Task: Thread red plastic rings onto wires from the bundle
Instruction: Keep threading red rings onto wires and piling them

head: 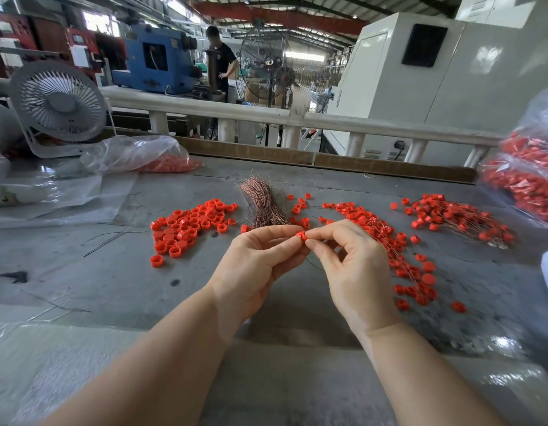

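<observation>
A: We can't see the wire between the fingertips [292, 241]; too thin.
B: Agreed. Right bag of threaded rings [527, 173] cut by edge; left bag's rings [168, 163] blurred behind plastic.

At frame centre you pinch a red ring [301, 236] of smooth, slightly glossy plastic; the loose rings [186, 226] left of centre look the same. The wire bundle [264, 204] above your hands is thin coppery metal with a dull sheen. The table [113, 272] is grey, matt and scuffed. At upper left, the bag [134, 153] is clear, shiny, crinkled film, the fan [58, 103] matt white plastic.
</observation>
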Tool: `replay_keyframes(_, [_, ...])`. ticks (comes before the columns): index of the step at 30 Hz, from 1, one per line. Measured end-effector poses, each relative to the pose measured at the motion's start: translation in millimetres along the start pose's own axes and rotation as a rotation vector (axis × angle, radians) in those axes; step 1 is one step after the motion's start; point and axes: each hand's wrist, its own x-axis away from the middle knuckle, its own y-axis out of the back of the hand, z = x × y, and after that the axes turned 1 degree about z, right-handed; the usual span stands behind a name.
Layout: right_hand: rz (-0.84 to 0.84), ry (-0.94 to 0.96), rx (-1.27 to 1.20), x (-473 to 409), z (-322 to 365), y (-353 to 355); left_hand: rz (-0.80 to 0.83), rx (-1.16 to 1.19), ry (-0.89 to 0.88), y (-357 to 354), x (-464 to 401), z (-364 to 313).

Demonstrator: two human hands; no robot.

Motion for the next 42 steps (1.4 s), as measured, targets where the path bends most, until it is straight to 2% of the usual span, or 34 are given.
replay_keyframes(22, [0.014, 0.004, -0.002, 2.0, -0.7, 1.3, -0.018, -0.144, -0.15, -0.4, 1.5, 2.7])
replay_keyframes(42, [0.004, -0.01, -0.037, 0.6, -5.8, -3.1, -0.019, -0.074, -0.072, 1.1, -1.1, 1.2])
